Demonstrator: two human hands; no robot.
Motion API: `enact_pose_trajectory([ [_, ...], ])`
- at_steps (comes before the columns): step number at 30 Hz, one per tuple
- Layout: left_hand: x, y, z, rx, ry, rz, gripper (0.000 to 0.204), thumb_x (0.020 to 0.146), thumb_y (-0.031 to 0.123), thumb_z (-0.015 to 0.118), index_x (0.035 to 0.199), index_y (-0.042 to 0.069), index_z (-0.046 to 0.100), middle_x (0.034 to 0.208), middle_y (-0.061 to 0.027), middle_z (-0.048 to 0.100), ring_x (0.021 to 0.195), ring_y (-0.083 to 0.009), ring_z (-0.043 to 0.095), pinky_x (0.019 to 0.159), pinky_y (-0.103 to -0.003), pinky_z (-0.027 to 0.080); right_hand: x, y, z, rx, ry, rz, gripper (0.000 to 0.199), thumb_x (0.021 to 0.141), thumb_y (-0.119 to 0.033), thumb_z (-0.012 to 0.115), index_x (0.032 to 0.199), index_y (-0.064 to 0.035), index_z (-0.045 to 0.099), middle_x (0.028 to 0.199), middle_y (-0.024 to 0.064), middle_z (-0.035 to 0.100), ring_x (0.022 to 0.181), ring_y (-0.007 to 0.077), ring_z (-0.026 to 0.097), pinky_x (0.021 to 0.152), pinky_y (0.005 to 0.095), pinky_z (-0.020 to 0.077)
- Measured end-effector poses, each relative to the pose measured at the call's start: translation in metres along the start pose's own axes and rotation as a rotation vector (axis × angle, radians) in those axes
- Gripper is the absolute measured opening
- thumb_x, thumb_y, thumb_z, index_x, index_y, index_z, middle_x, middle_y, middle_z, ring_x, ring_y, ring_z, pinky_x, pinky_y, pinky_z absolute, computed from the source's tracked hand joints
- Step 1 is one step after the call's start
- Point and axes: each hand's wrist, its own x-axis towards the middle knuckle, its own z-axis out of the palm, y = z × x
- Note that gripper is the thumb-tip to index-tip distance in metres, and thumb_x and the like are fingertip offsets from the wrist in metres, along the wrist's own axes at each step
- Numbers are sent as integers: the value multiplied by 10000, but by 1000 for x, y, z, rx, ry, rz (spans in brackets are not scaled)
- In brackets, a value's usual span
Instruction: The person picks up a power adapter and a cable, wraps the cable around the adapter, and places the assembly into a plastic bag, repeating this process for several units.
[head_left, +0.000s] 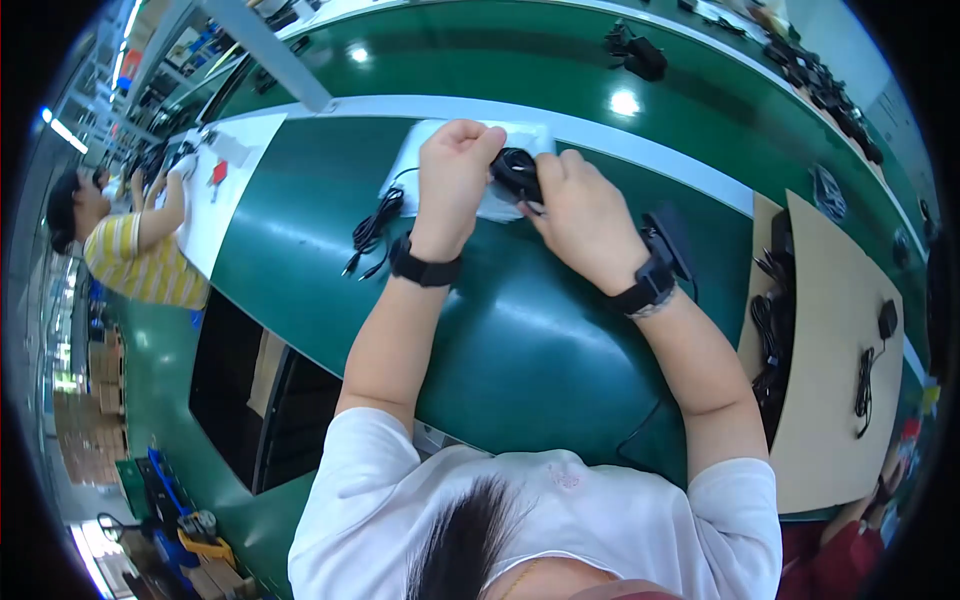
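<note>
Between my hands is a coiled black cable [515,172], held above a pale plastic sheet or bag [403,165]. My right hand [590,212] grips the coil from the right, its thumb and fingers closed around the edge. My left hand [455,185] is closed at the coil's left side, fingertips pinched; the exact grip is partly hidden. Another bundled black cable [378,230], with plug ends showing, lies on the green table to the left of my left wrist. Just behind my right wrist is a black power adapter [668,238].
At right, black cables lie in a cardboard box [765,330] beside a large cardboard sheet [850,350] bearing an adapter. A raised green shelf [470,65] runs behind, with black adapters [635,52]. A co-worker in yellow stripes [145,245] works at left; another person's red sleeve [835,560] shows lower right.
</note>
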Motion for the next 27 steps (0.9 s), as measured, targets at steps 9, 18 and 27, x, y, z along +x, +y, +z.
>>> enact_pose_trajectory([
  [9, -28, -11, 32, 588, -78, 633, 110, 785, 98, 610, 722, 52, 532, 586, -116, 564, 539, -272, 573, 491, -342, 440, 15, 26, -11, 536, -125, 377, 209, 732, -142, 610, 846, 22, 552, 669, 135, 582, 555, 234, 569, 505, 305, 463],
  [18, -41, 4, 58, 417, -91, 931, 90, 778, 63, 658, 769, 16, 581, 639, -84, 575, 525, -124, 538, 488, -236, 421, 23, 27, -13, 1349, 317, 310, 369, 810, -113, 604, 1137, 14, 491, 992, 78, 591, 838, 149, 578, 734, 257, 467],
  [27, -52, 10, 77, 313, -136, 751, 94, 801, 65, 631, 787, 8, 558, 628, -29, 562, 545, -54, 506, 508, -202, 409, 26, 23, -34, 1163, 232, 252, 609, 775, -28, 613, 1322, -20, 346, 1037, 65, 566, 889, 102, 555, 741, 247, 483],
])
